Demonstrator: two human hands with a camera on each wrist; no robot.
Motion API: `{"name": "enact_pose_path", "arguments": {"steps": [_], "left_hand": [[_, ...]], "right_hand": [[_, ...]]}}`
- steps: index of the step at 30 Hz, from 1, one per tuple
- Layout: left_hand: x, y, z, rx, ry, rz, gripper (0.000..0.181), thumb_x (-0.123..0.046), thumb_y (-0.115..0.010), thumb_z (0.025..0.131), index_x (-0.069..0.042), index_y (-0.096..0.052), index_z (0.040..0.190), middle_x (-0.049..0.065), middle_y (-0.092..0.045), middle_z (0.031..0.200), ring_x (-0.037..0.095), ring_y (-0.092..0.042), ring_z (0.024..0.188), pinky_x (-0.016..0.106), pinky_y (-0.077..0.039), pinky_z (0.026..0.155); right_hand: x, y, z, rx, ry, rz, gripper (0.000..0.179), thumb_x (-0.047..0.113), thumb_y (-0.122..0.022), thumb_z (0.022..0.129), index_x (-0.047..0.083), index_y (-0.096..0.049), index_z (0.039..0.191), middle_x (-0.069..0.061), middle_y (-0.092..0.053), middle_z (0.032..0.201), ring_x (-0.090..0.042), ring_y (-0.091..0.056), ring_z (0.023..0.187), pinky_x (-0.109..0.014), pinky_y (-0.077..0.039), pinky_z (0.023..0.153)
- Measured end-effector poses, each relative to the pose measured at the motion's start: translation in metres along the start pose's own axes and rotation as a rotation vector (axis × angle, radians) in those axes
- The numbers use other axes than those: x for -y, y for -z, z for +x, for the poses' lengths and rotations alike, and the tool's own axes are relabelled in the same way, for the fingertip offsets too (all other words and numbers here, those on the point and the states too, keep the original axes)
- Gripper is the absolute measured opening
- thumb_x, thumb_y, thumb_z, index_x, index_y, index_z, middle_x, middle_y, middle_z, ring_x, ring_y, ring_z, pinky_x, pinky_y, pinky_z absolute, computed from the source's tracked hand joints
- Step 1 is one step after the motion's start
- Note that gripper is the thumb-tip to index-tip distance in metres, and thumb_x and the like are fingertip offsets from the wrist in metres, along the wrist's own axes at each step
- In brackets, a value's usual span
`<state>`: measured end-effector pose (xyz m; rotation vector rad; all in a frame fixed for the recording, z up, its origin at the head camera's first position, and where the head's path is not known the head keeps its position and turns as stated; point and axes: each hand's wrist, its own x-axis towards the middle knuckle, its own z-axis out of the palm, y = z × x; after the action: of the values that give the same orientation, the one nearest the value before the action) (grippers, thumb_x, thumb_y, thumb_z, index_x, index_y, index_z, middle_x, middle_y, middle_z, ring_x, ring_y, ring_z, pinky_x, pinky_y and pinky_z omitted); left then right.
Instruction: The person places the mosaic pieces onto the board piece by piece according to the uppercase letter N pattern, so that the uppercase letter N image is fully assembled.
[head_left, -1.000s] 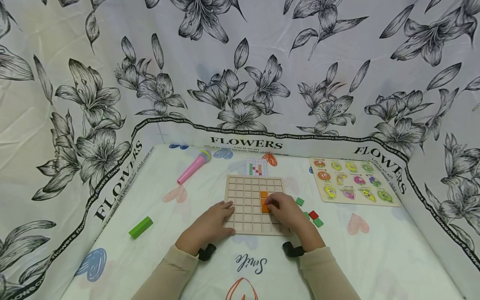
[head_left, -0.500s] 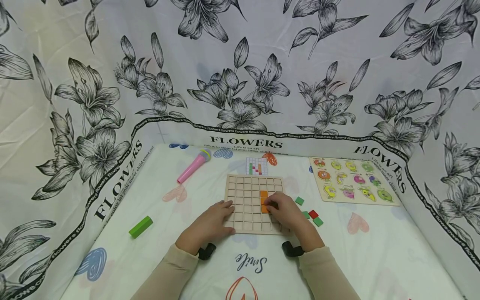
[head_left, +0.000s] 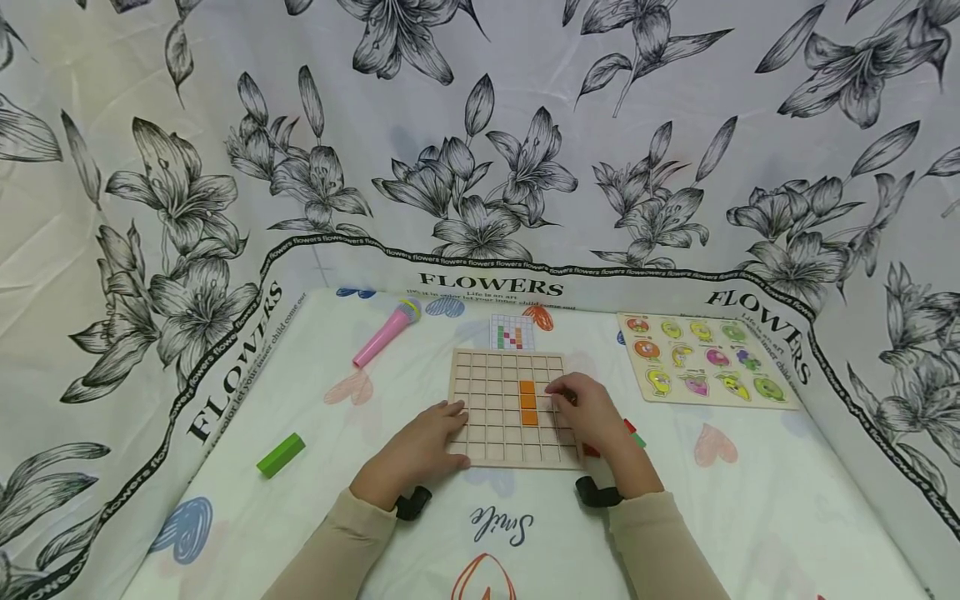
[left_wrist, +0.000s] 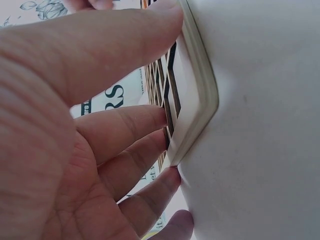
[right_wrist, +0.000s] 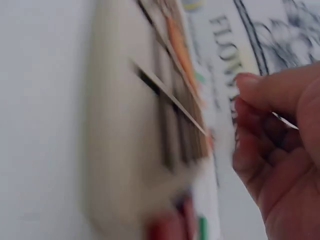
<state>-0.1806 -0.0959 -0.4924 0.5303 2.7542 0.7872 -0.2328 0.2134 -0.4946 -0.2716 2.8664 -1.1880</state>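
A wooden grid board (head_left: 487, 418) lies flat in the middle of the table, with three orange square tiles (head_left: 528, 402) in one column. My left hand (head_left: 417, 452) rests at its near left corner. In the left wrist view the thumb touches the board's rim (left_wrist: 202, 107) and straight fingers touch the side. Over the right part of the board is my right hand (head_left: 596, 421), off the orange tiles. Its fingers are loosely curled, thumb near index, with no tile visible between them. Red tiles (head_left: 591, 451) and a green tile (head_left: 639, 439) show partly behind the right hand and wrist.
Behind the board lies a small pattern card (head_left: 513, 332). A pink toy microphone (head_left: 385, 336) lies at the back left, and a green block (head_left: 281, 456) nearer on the left. The fruit picture board (head_left: 701, 358) is at the back right.
My right hand has come off the orange tiles and moved a little right and upward, uncovering three in a column. It now covers some loose tiles. The left hand has stayed put.
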Motion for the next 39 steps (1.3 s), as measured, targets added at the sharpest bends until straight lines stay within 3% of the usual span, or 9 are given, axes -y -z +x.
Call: {"name": "enact_pose_path", "arguments": {"steps": [3, 7, 11, 16, 20, 39], "left_hand": [[0.0, 0.0, 0.0, 0.004, 0.001, 0.008, 0.073, -0.026, -0.088, 0.093, -0.001, -0.059, 0.156, 0.012, -0.045, 0.172, 0.04, -0.036, 0.163, 0.057, -0.035, 0.131], [0.0, 0.0, 0.001, 0.006, 0.0, 0.015, 0.075, -0.026, -0.089, 0.093, 0.0, -0.058, 0.156, 0.013, -0.045, 0.172, 0.041, -0.036, 0.163, 0.058, -0.035, 0.131], [0.0, 0.0, 0.002, 0.008, 0.003, 0.021, 0.075, -0.027, -0.088, 0.093, 0.0, -0.058, 0.156, 0.013, -0.045, 0.173, 0.04, -0.036, 0.163, 0.057, -0.035, 0.131], [0.001, 0.0, 0.002, 0.009, 0.007, 0.029, 0.075, -0.028, -0.088, 0.093, -0.001, -0.058, 0.156, 0.012, -0.045, 0.173, 0.04, -0.036, 0.163, 0.057, -0.035, 0.131], [0.001, -0.001, 0.002, 0.007, 0.002, 0.024, 0.075, -0.027, -0.089, 0.092, 0.0, -0.058, 0.156, 0.013, -0.046, 0.172, 0.041, -0.036, 0.162, 0.058, -0.035, 0.131], [-0.002, 0.0, 0.001, 0.004, 0.004, 0.014, 0.076, -0.025, -0.09, 0.091, 0.001, -0.058, 0.155, 0.013, -0.046, 0.172, 0.041, -0.036, 0.163, 0.059, -0.035, 0.131]], "right_hand": [[-0.014, 0.023, -0.003, -0.077, -0.049, 0.005, 0.02, 0.014, -0.066, 0.109, 0.01, -0.076, 0.125, -0.008, -0.069, 0.115, -0.024, -0.058, 0.095, -0.034, -0.054, 0.079], [-0.037, 0.052, -0.016, -0.105, -0.153, -0.018, 0.026, 0.017, -0.064, 0.109, 0.008, -0.074, 0.131, -0.012, -0.067, 0.118, -0.026, -0.058, 0.098, -0.03, -0.053, 0.075], [-0.055, 0.07, -0.033, -0.074, -0.273, -0.045, 0.03, 0.022, -0.065, 0.109, 0.005, -0.072, 0.132, -0.013, -0.067, 0.115, -0.028, -0.058, 0.1, -0.029, -0.051, 0.075], [-0.064, 0.075, -0.048, 0.019, -0.385, -0.05, 0.029, 0.027, -0.071, 0.106, 0.005, -0.072, 0.125, -0.011, -0.068, 0.11, -0.027, -0.058, 0.1, -0.031, -0.05, 0.076], [-0.065, 0.071, -0.053, 0.052, -0.391, -0.053, 0.026, 0.028, -0.075, 0.104, 0.006, -0.073, 0.118, -0.011, -0.07, 0.107, -0.027, -0.058, 0.098, -0.032, -0.049, 0.076], [-0.065, 0.06, -0.048, -0.006, -0.345, -0.083, 0.016, 0.017, -0.073, 0.103, 0.007, -0.069, 0.115, -0.01, -0.069, 0.107, -0.026, -0.056, 0.094, -0.032, -0.047, 0.073]]}}
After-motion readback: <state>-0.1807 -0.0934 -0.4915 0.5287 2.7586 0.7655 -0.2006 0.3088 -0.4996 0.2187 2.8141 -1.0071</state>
